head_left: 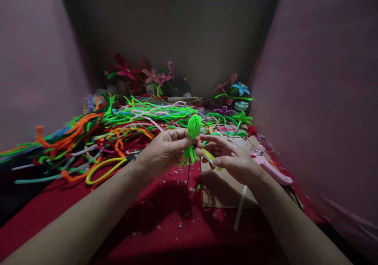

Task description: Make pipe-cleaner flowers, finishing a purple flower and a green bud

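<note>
Near the middle of the view, my left hand [167, 151] pinches a green pipe-cleaner flower [194, 126] just below its rounded, looped head. Loose green ends fan out under the fingers, and a thin dark wire stem [188, 174] hangs down from them. My right hand [233, 156] is closed on a yellow, ring-like piece with a whitish part [211, 159], possibly a tape roll; its exact kind is unclear. The right fingertips reach close to the flower's neck; whether they touch it is hard to tell.
Piled pipe cleaners [141, 113] cover the back and left of the red-covered table [156, 225]. Cardboard [224, 192], a glue stick [240, 208] and a pink glue gun [273, 170] lie at right. Finished pipe-cleaner flowers [152, 76] stand behind. Pink sheeting [319, 99] flanks both sides.
</note>
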A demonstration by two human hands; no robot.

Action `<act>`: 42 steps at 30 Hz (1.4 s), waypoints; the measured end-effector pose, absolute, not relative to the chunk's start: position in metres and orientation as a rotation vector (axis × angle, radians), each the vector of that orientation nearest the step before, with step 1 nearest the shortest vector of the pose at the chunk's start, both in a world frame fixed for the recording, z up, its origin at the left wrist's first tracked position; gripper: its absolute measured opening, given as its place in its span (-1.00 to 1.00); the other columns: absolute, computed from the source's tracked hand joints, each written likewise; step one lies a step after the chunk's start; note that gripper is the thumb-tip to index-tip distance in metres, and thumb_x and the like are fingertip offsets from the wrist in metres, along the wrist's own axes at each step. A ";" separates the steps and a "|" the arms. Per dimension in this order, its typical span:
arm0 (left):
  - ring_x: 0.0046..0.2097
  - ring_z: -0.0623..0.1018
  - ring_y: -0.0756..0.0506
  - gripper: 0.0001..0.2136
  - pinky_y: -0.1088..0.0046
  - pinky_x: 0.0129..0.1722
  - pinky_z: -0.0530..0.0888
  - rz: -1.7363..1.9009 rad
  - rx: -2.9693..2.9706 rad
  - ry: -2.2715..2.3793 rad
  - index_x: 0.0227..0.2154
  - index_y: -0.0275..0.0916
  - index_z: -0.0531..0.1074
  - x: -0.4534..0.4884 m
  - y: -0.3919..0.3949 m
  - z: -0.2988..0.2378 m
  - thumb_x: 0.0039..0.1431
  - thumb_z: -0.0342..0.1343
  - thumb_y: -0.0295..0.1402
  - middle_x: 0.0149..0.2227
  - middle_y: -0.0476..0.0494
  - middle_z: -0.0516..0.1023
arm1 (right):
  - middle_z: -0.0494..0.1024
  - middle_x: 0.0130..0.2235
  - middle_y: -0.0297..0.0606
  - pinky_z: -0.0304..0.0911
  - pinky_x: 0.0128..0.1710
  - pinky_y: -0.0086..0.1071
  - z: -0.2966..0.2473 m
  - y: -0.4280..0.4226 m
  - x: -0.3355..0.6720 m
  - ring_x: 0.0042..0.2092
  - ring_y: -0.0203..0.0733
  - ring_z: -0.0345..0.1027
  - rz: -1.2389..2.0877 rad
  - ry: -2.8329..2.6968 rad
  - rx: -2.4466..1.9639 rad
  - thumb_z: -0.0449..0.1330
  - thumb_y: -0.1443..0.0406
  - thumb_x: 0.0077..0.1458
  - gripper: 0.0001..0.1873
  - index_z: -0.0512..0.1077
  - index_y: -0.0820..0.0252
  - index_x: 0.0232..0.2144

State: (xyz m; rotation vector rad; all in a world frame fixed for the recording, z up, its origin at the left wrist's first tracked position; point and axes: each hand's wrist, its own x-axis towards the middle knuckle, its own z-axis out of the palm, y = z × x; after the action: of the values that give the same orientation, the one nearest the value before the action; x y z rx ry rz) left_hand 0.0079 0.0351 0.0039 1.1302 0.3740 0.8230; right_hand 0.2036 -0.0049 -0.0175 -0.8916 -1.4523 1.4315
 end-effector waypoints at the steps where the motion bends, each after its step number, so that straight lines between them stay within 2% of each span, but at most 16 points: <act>1: -0.43 0.55 -0.01 -0.89 0.53 -0.37 0.44 0.822 1.147 0.370 -0.39 -0.38 0.53 0.007 0.035 0.004 0.01 0.20 -0.43 -0.42 -0.17 0.60 | 0.45 -0.13 -0.25 0.19 -0.34 -0.37 -0.016 -0.005 0.204 -0.22 -0.22 0.31 1.423 -1.469 -0.908 0.20 0.39 -0.16 -0.47 0.36 0.05 -0.05; 5: -0.41 0.55 -0.02 -0.86 0.50 -0.33 0.45 0.804 1.249 0.378 -0.38 -0.37 0.52 0.005 0.036 0.004 0.00 0.21 -0.38 -0.42 -0.16 0.58 | 0.49 -0.26 -0.26 0.19 -0.35 -0.39 -0.009 -0.008 0.203 -0.32 -0.27 0.29 1.466 -1.500 -0.982 0.13 0.37 -0.14 -0.74 0.51 0.17 -0.32; 9: -0.41 0.54 -0.03 -0.84 0.46 -0.32 0.45 0.748 1.323 0.370 -0.36 -0.36 0.51 0.004 0.037 0.002 0.03 0.18 -0.35 -0.44 -0.16 0.57 | 0.47 -0.42 -0.28 0.19 -0.42 -0.42 -0.007 -0.009 0.193 -0.41 -0.30 0.30 1.608 -1.353 -0.980 0.13 0.37 -0.23 -0.82 0.48 0.23 -0.48; 11: -0.42 0.53 -0.02 -0.84 0.46 -0.34 0.45 0.757 1.325 0.392 -0.37 -0.36 0.51 0.004 0.037 0.002 0.03 0.18 -0.35 -0.44 -0.16 0.57 | 0.44 -0.49 -0.31 0.17 -0.46 -0.43 -0.009 -0.008 0.187 -0.47 -0.32 0.29 1.622 -1.286 -1.007 0.17 0.32 -0.18 -0.90 0.45 0.24 -0.52; 15: -0.44 0.53 0.00 -0.85 0.51 -0.35 0.44 0.824 1.269 0.454 -0.40 -0.37 0.52 0.006 0.038 0.002 -0.01 0.21 -0.37 -0.45 -0.15 0.57 | 0.41 -0.56 -0.35 0.14 -0.50 -0.45 -0.016 -0.006 0.183 -0.51 -0.36 0.24 1.400 -1.365 -1.069 0.23 0.21 -0.08 -0.82 0.45 0.23 -0.55; 21: -0.50 0.52 0.01 -0.90 0.52 -0.45 0.44 0.869 1.147 0.591 -0.47 -0.36 0.50 0.007 0.043 -0.003 -0.03 0.21 -0.40 -0.44 -0.16 0.58 | 0.42 -0.53 -0.34 0.07 -0.54 -0.46 -0.010 -0.007 0.198 -0.49 -0.34 0.24 1.121 -1.334 -1.115 0.25 0.23 -0.07 -0.86 0.46 0.21 -0.52; 26: -0.46 0.56 -0.04 -0.84 0.44 -0.36 0.47 0.785 1.201 0.600 -0.47 -0.37 0.48 0.012 0.038 -0.007 0.04 0.16 -0.33 -0.45 -0.19 0.58 | 0.45 -0.50 -0.35 0.07 -0.50 -0.45 0.001 -0.009 0.192 -0.46 -0.35 0.21 1.088 -1.465 -0.991 0.20 0.25 0.01 -0.87 0.47 0.18 -0.49; 32: -0.57 0.49 0.04 -0.84 0.55 -0.51 0.44 0.789 1.131 0.567 -0.55 -0.37 0.40 0.019 0.029 -0.008 0.06 0.14 -0.39 -0.57 -0.06 0.49 | 0.49 -0.50 -0.36 0.08 -0.46 -0.44 -0.002 -0.006 0.180 -0.47 -0.37 0.21 1.104 -1.565 -0.966 0.15 0.27 0.06 -0.82 0.48 0.20 -0.52; 42: -0.61 0.49 0.04 -0.85 0.58 -0.58 0.46 0.830 0.984 0.613 -0.54 -0.35 0.35 0.022 0.027 -0.012 0.00 0.21 -0.42 -0.59 -0.05 0.49 | 0.38 -0.57 -0.41 0.07 -0.50 -0.46 -0.013 -0.005 0.171 -0.53 -0.41 0.13 1.079 -1.419 -0.973 0.19 0.28 0.01 -0.81 0.44 0.21 -0.59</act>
State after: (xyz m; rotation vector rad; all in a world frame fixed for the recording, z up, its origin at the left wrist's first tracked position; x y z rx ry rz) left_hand 0.0221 0.0268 -0.0115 0.9839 0.6132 0.8297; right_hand 0.1714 -0.0051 -0.0126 -0.9734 -1.4185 1.0791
